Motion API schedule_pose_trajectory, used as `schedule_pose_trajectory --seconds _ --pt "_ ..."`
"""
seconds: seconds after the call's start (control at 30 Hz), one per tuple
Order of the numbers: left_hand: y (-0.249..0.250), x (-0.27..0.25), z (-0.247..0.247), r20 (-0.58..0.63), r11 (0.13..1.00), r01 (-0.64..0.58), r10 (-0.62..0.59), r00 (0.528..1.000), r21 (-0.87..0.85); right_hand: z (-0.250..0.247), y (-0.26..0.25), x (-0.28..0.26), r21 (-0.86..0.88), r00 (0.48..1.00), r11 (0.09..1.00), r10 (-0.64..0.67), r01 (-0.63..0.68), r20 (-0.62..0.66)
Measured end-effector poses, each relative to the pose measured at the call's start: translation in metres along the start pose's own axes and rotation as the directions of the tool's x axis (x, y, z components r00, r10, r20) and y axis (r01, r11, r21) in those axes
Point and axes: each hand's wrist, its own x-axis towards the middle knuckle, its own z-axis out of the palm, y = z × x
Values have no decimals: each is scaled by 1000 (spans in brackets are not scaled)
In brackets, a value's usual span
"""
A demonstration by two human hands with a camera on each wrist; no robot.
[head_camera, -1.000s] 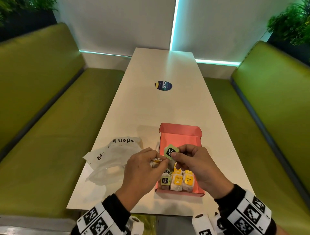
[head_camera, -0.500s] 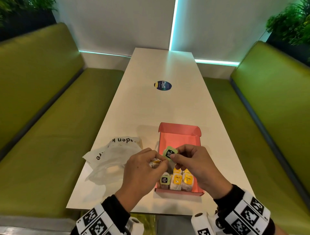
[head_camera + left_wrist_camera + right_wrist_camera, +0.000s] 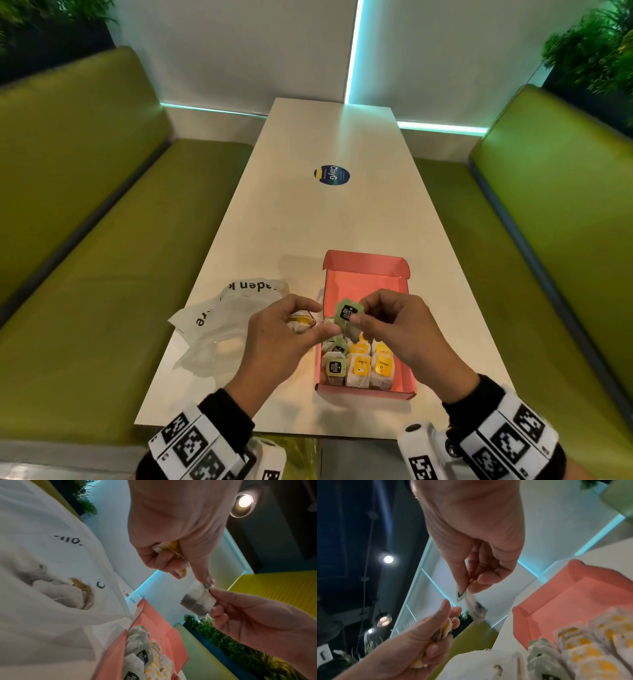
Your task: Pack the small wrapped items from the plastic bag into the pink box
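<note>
An open pink box lies on the table, its near half filled with several tea bags tagged yellow and green. Over the box's left wall, my right hand pinches a green-tagged tea bag by tag and pouch; the pouch hangs below the fingers. My left hand grips a yellow-tagged tea bag in its curled fingers, and its thumb tip touches the top of the hanging pouch. The white plastic bag lies left of the box with more tea bags inside.
The long white table carries a round blue sticker farther away. Green benches run along both sides. The box's lid flap stands up at its far end.
Hardly anything: both hands stay above the box's left wall, each still holding its tea bag.
</note>
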Motion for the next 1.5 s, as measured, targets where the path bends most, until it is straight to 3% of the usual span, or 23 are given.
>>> schedule_pose_trajectory --seconds 0.1,0.17,0.23,0.33,0.5,0.6,0.7,0.77,0.87,0.97,1.23,1.5 --pt "-5 6 -3 143 999 44 -42 989 -8 -2 1 0 -57 999 998 -19 21 33" --pt "-8 7 -2 285 998 65 -64 956 6 -2 0 0 -48 997 999 -19 23 74" --pt "-10 8 2 353 996 61 -78 932 59 -2 0 1 -43 994 999 -28 33 108" --pt "-17 10 6 340 987 43 -93 936 153 -3 0 3 -107 992 993 -44 56 114" --pt "-27 11 9 307 983 35 -91 947 182 -2 13 6 -302 970 953 51 24 236" --pt "-34 12 10 316 967 49 -129 940 249 3 29 10 -350 981 936 41 28 188" --pt "-40 14 9 280 914 7 -132 951 406 7 45 14 -421 989 907 66 -3 136" --pt "-42 15 11 265 850 -47 -110 958 524 11 56 13 -469 981 883 99 -10 165" --pt "-43 18 19 324 727 -169 -78 943 666 20 72 10 -567 974 824 135 -9 181" --pt "-47 23 26 366 675 -212 -92 926 706 25 78 8 -578 977 816 131 -11 166" --pt "-55 24 33 349 631 -249 -37 937 735 30 91 12 -644 962 763 205 -43 179" --pt "-52 27 38 359 530 -242 -130 924 813 36 96 14 -645 965 763 198 -44 169"
